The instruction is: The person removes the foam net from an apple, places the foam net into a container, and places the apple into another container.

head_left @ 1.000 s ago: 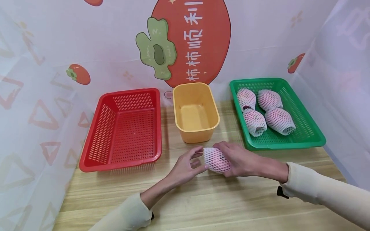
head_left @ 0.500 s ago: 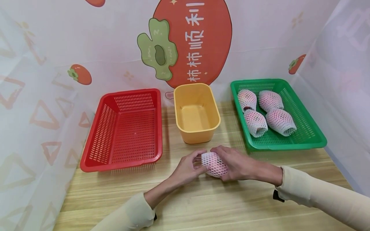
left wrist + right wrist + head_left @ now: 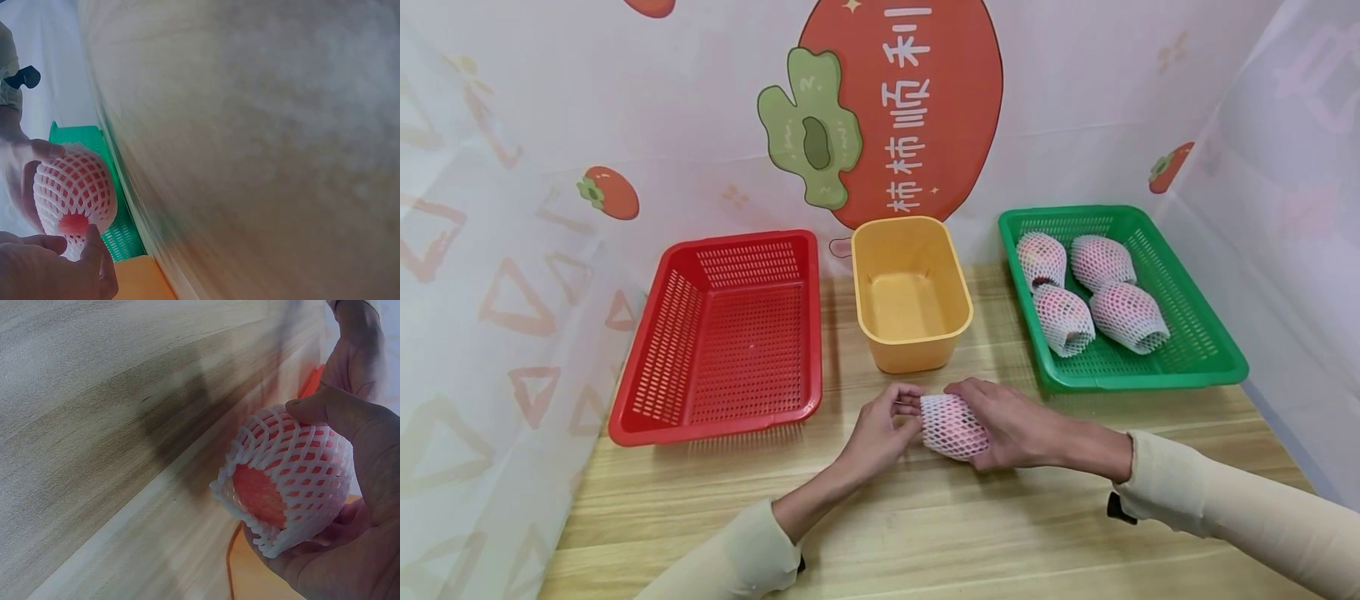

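Note:
My right hand grips a round red fruit wrapped in a white foam net, held low over the wooden table. Fingers and thumb reach round its right side. Red streaked skin shows through the open end of the net in the right wrist view. At the opposite end my left hand has its thumb and fingertips at the net's edge, pinching the foam; in the left wrist view a fingertip lies beside the small round opening. Several more net-wrapped fruits lie in the green basket.
A red plastic basket with nothing in it stands at the left. Between the two baskets, a yellow tub stands behind my hands. White printed cloth encloses the back and sides of the wooden table.
Both arms shifted slightly, bringing the wrapped fruit a little left and nearer to me. My left thumb has drawn in from the fruit's side towards the fingers at the net's end.

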Tool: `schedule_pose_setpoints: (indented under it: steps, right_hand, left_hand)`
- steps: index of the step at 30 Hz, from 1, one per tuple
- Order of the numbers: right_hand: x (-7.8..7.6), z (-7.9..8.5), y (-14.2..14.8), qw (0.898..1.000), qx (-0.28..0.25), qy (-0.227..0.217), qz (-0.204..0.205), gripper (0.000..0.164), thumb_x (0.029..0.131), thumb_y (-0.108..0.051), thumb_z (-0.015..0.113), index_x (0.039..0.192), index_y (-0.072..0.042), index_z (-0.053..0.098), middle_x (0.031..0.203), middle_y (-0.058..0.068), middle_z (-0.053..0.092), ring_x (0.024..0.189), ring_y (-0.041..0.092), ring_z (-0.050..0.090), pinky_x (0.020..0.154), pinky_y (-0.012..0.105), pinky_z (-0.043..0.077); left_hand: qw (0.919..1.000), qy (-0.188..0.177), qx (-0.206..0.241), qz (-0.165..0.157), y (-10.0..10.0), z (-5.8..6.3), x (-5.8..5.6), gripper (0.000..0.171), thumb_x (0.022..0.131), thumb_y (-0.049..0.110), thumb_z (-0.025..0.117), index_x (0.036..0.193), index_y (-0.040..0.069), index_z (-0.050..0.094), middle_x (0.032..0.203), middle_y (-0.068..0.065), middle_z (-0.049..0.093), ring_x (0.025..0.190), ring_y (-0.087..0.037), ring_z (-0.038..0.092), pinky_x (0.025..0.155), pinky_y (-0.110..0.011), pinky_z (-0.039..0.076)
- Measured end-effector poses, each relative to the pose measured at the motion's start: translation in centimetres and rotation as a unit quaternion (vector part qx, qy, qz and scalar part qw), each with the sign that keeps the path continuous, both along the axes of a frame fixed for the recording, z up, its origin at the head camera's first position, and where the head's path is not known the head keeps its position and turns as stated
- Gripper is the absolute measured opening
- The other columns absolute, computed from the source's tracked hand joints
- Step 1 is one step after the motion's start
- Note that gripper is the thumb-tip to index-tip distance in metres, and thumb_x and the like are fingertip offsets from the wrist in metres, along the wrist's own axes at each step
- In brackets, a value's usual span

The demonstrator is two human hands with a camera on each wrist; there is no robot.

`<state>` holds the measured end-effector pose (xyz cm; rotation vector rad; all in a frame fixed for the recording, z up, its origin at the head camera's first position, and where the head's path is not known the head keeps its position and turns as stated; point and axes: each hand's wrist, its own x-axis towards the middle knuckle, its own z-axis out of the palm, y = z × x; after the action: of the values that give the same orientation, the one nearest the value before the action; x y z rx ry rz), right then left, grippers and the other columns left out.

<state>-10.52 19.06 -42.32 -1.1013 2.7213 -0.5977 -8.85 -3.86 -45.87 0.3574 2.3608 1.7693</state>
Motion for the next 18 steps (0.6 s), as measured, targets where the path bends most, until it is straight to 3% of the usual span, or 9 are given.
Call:
schedule_pose_setpoints:
  steps: [5, 12, 18]
  right_hand:
    - [0.03, 0.04, 0.00, 1.000, -0.001, -0.002, 0.000, 0.090, 0.056, -0.029, 0.085, 0.134, -0.011, 0.044, 0.117, 0.004, 0.059, 0.098, 0.018, 0.060, 0.082, 0.036, 0.054]
    - [0.06, 0.01, -0.03, 1.000, -0.003, 0.002, 0.000, 0.090, 0.056, -0.029, 0.086, 0.134, -0.011, 0.044, 0.116, 0.004, 0.058, 0.097, 0.018, 0.060, 0.080, 0.036, 0.055]
    - [-0.03, -0.16, -0.02, 1.000, -0.012, 0.011, 0.006, 0.088, 0.056, -0.027, 0.086, 0.132, -0.009, 0.045, 0.115, 0.004, 0.058, 0.096, 0.017, 0.060, 0.079, 0.036, 0.055]
  left_hand:
    - [0.9999, -0.011, 0.007, 0.007, 0.07, 0.35, 0.07, 0.034, 0.084, -0.006, 0.065, 0.117, -0.008, 0.054, 0.107, -0.019, 0.063, 0.098, -0.033, 0.064, 0.088, -0.050, 0.052]
    - [0.9997, -0.019, -0.013, 0.005, 0.00, -0.08, 0.11, 0.025, 0.083, 0.005, 0.073, 0.103, 0.005, 0.060, 0.101, -0.006, 0.066, 0.096, -0.020, 0.066, 0.085, -0.038, 0.054]
    - [0.9995, -0.021, -0.010, -0.019, 0.03, -0.29, 0.13, 0.024, 0.082, 0.010, 0.073, 0.105, 0.011, 0.068, 0.105, -0.002, 0.070, 0.101, -0.017, 0.066, 0.091, -0.044, 0.053]
